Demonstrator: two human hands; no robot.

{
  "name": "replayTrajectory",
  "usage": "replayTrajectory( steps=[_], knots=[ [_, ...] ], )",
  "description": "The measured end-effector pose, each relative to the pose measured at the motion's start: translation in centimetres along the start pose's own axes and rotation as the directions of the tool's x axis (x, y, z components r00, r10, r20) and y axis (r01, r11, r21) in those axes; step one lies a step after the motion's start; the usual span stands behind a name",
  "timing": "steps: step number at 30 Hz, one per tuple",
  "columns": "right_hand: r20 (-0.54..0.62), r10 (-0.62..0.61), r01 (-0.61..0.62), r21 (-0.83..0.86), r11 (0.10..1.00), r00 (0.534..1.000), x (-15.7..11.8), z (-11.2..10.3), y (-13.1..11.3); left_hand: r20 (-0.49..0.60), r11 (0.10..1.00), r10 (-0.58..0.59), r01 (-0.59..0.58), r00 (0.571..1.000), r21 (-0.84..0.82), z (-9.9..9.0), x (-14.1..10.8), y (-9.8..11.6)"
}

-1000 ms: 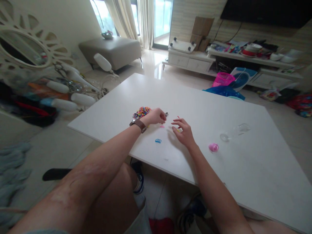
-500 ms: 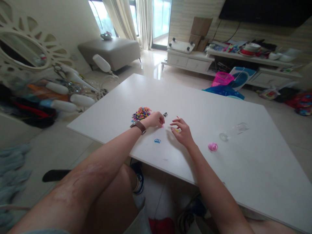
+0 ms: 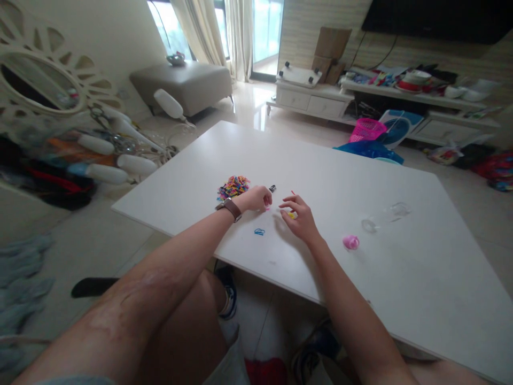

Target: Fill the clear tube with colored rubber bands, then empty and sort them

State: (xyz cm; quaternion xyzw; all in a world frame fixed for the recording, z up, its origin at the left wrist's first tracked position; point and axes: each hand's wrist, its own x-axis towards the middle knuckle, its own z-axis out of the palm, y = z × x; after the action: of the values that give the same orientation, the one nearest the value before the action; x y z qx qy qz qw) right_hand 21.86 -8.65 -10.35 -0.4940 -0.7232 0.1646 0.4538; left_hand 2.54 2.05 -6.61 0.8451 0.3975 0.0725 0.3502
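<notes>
My left hand (image 3: 259,198) is closed at the table's middle, its fingertips down on a small pink piece (image 3: 267,208). Behind its wrist lies a pile of multicoloured small bands (image 3: 232,187). Just past the knuckles sits a small black piece (image 3: 273,188). My right hand (image 3: 297,215) hovers opposite with its fingers apart and curved. A yellow piece (image 3: 292,215) shows beneath its thumb, and a red one (image 3: 293,192) shows beyond its fingers. Blue pieces (image 3: 259,232) lie nearer the table's front edge.
On the white table (image 3: 401,278), a pink object (image 3: 350,242) and a clear bottle-like container (image 3: 387,215) lie to the right. A lamp with white shades (image 3: 136,164) stands past the left edge. A pink basket (image 3: 367,130) is beyond the far edge.
</notes>
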Motion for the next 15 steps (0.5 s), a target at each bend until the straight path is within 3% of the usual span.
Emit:
replayTrajectory(
  steps=[5,11,15],
  knots=[
    [0.002,0.004,-0.004,0.002,1.000,1.000,0.0,-0.1,0.0,0.012,1.000,0.006,-0.006,1.000,0.003,-1.5,0.1,-0.2],
    [0.002,0.004,-0.004,0.008,1.000,1.000,0.0,0.0,0.0,-0.222,0.994,-0.104,0.110,0.970,0.018,-6.0,-1.5,-1.8],
    [0.003,0.006,-0.006,0.005,1.000,1.000,0.0,0.0,0.1,-0.222,0.982,-0.174,0.187,0.959,0.035,-6.9,-2.8,-2.8]
  ],
)
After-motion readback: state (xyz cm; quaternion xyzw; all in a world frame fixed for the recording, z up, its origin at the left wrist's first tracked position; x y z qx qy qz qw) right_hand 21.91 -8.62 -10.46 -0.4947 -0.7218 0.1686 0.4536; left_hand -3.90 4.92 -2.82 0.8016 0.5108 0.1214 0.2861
